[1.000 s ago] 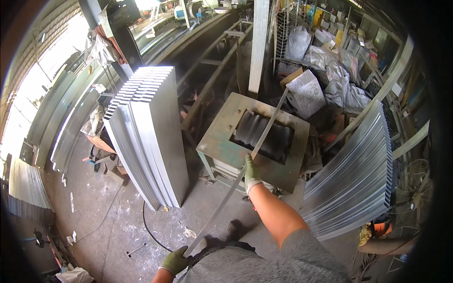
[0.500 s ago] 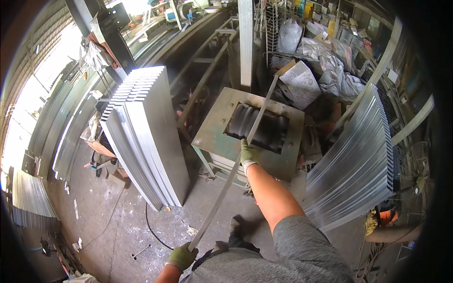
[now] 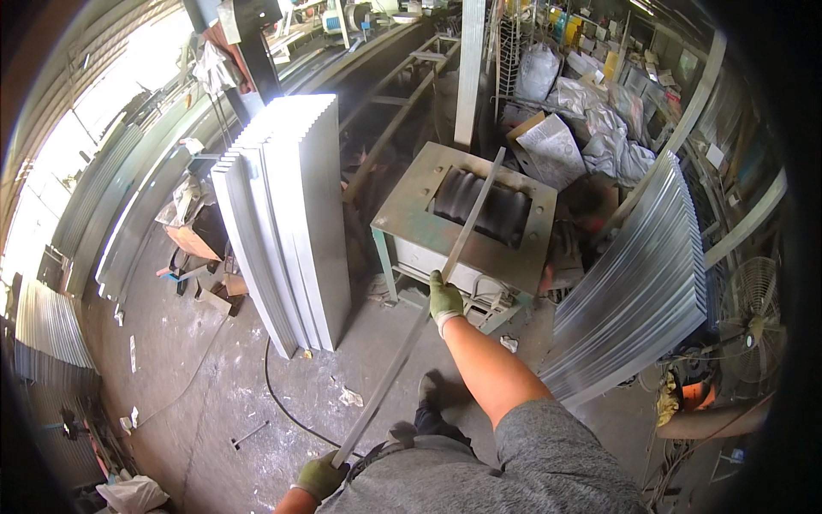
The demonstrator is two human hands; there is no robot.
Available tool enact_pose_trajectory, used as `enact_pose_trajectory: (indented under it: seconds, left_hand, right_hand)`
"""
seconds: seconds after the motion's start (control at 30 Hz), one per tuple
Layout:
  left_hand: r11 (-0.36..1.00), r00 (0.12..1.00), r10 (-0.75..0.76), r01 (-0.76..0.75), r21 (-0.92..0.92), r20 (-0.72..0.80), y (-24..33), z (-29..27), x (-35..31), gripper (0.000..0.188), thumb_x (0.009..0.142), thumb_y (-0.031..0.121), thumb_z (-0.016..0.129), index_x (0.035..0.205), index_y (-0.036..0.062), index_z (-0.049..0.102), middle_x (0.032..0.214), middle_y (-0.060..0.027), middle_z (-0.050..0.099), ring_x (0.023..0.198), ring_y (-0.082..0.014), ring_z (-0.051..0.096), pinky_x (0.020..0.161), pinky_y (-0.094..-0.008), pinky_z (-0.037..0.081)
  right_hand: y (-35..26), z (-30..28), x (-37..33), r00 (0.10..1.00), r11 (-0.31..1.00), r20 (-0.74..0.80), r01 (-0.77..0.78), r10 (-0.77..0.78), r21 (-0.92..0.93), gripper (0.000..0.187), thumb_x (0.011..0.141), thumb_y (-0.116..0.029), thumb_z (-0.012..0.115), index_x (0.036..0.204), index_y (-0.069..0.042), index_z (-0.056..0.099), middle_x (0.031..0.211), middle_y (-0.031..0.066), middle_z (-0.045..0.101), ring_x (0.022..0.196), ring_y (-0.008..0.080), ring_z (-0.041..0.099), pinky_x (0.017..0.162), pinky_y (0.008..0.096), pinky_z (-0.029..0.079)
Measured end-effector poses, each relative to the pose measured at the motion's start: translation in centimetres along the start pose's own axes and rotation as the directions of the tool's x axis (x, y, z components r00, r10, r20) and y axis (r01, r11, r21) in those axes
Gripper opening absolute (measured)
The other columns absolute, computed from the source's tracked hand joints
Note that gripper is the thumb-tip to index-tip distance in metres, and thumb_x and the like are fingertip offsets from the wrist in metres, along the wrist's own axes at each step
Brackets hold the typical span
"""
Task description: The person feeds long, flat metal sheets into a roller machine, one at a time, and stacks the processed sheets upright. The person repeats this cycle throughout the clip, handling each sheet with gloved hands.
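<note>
A long, straight grey metal bar (image 3: 396,363) runs slantwise from my waist up over the machine. My left hand (image 3: 321,477), in a green glove, is closed around its near end at my left hip. Farther along, my gloved right hand (image 3: 445,298) grips the bar just in front of the machine, arm outstretched. The bar's far stretch passes above the machine's square metal top (image 3: 411,193), across an opening with dark ribbed rollers (image 3: 467,195). Whether the bar touches the rollers I cannot tell.
Left of the machine stands an upright stack of shiny metal profiles (image 3: 321,231). Another stack of long profiles (image 3: 629,287) leans at the right, near a fan (image 3: 753,317). A black cable (image 3: 272,377) and a small T-shaped tool (image 3: 249,435) lie on the floor.
The bar and my right hand have drawn back toward me relative to the machine. My view has shifted, so the machine and left stack appear farther right. Both hands keep their grip.
</note>
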State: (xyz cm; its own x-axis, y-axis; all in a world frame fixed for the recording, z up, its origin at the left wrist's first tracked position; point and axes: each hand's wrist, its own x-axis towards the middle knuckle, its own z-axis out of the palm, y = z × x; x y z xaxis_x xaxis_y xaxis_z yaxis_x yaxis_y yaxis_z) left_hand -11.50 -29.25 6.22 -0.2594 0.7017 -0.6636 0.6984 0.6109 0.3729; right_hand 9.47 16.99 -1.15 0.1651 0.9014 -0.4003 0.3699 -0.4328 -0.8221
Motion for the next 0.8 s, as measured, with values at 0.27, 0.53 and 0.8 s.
enact_pose_trajectory:
  seconds: [0.27,0.53,0.8]
  left_hand:
    - [0.998,0.999,0.018,-0.020,0.063,0.038,-14.7,7.2,-2.5,0.041,0.103,0.051,0.065,0.130,0.0213,0.073,0.111,-0.0191,0.081,0.104,-0.0458,0.076,0.085,-0.0569,0.061]
    - [0.828,0.977,0.089,0.034,-0.560,0.192,-33.3,16.7,-3.3,0.055,0.107,0.042,0.065,0.158,0.0210,0.060,0.146,-0.0129,0.072,0.133,-0.0259,0.069,0.111,-0.0398,0.051]
    - [0.977,0.991,0.137,-0.133,-0.169,0.008,-18.5,11.0,0.1,0.054,0.100,0.045,0.075,0.147,0.0205,0.065,0.114,-0.0240,0.078,0.105,-0.0457,0.076,0.090,-0.0511,0.061]
  right_hand:
    - [5.4,2.7,-8.5,0.992,0.997,0.120,0.047,-0.039,-0.062,0.085,0.106,-0.072,0.050,0.137,0.006,0.063,0.131,0.0344,0.073,0.129,0.0495,0.067,0.108,0.0531,0.054]
    - [11.5,7.6,-18.5,0.989,0.995,0.121,0.081,-0.087,0.054,0.065,0.109,-0.059,0.057,0.136,0.000,0.057,0.119,0.0297,0.076,0.112,0.0501,0.072,0.094,0.0554,0.057]
    - [8.1,4.7,-8.7,0.994,0.995,0.062,0.085,-0.089,0.056,0.074,0.109,-0.062,0.055,0.142,0.005,0.060,0.135,0.0330,0.071,0.129,0.0488,0.067,0.107,0.0511,0.054]
